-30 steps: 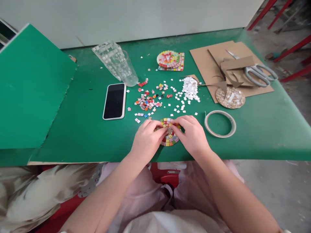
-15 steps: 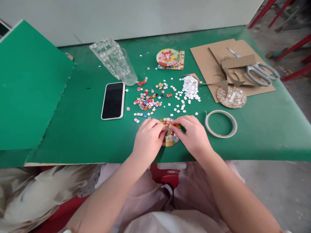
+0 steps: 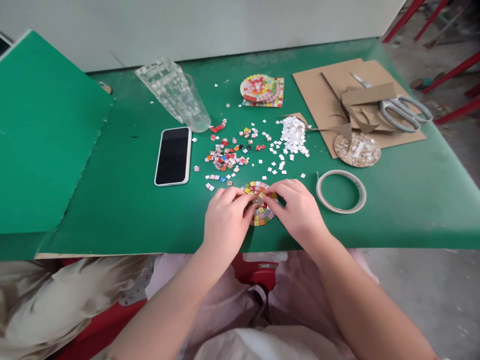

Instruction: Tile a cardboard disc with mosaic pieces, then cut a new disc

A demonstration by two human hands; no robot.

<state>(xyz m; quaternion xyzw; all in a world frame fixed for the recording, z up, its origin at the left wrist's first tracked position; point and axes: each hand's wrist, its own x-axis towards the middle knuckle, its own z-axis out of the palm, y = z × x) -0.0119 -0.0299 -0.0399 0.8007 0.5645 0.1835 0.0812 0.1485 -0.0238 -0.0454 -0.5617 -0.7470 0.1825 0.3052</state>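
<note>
Mosaic disc (image 3: 261, 214) is on the table (image 3: 123, 200), by the middle of the front edge. Left hand (image 3: 227, 215) is on its left side, right hand (image 3: 298, 210) on its right, thumbs and fingertips bunched close; can't tell if either's pinching anything. Loose tiles (image 3: 227, 159) just behind, phone (image 3: 173, 156) further left, tape (image 3: 362, 195) toward the front right corner, scissors (image 3: 392, 105) on cardboard (image 3: 311, 85) near the back right one.

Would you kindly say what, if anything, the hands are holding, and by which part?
The left hand and right hand are at the round mosaic, near its middle; whether they grip anything cannot be told.
</note>
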